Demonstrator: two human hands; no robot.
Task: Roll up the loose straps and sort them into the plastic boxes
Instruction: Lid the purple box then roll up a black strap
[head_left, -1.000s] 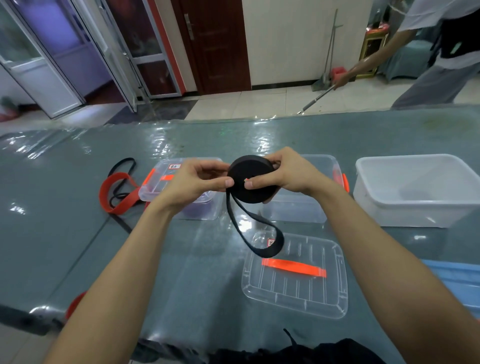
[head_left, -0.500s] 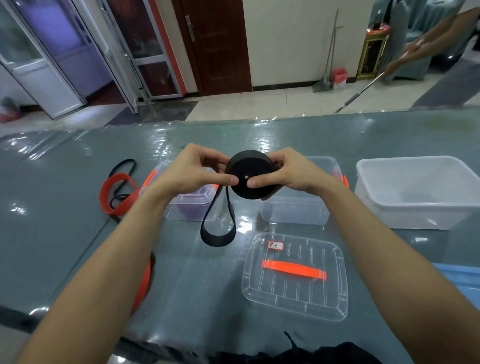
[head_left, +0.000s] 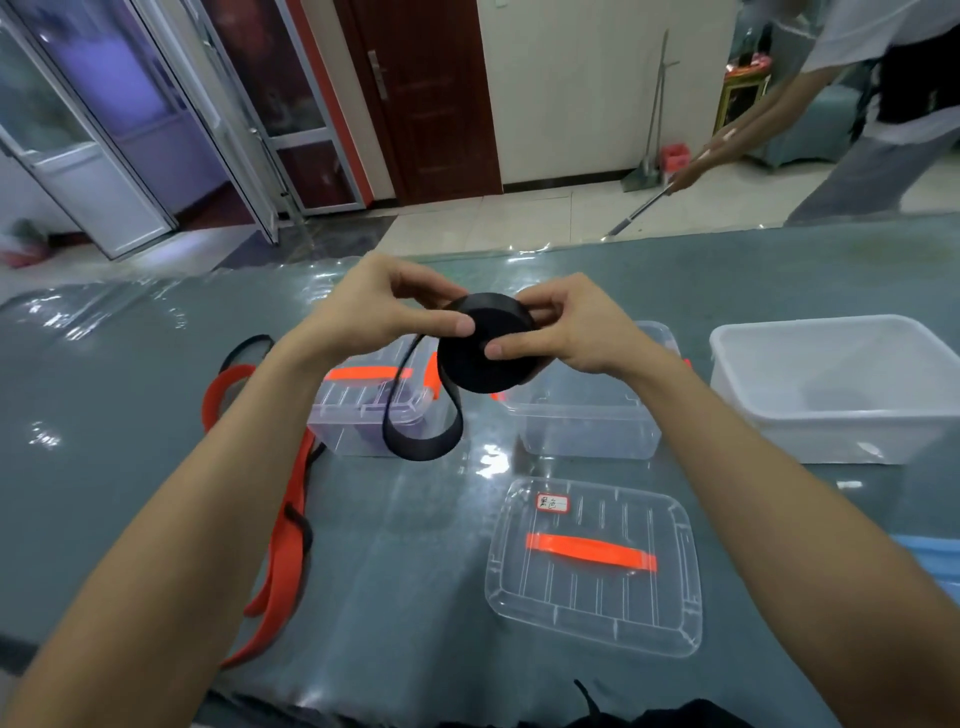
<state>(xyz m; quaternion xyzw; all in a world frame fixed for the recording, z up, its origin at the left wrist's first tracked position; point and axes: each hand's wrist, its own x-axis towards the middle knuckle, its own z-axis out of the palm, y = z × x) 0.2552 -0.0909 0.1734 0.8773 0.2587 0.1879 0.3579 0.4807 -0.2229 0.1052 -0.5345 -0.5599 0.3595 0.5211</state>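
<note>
A tightly wound black strap roll (head_left: 480, 358) is held in the air above the table between both hands. My left hand (head_left: 384, 306) pinches its left rim with thumb and fingers. My right hand (head_left: 566, 332) grips the right side, thumb on the flat face. A short loose black tail (head_left: 415, 436) hangs in a loop below the roll. A loose orange strap (head_left: 291, 499) lies on the table at the left, with a black strap (head_left: 244, 348) beside it. Behind the roll stand a lidded clear box (head_left: 363, 415) and an open clear box (head_left: 587, 421).
A clear lid (head_left: 597, 608) with an orange handle lies on the table in front. A white tub (head_left: 836, 395) stands at the right. A blue object (head_left: 935, 551) shows at the right edge. A person sweeps the floor beyond the table.
The roll has been wound further and raised a little. The hanging black tail is shorter than one second ago and now loops on the left side.
</note>
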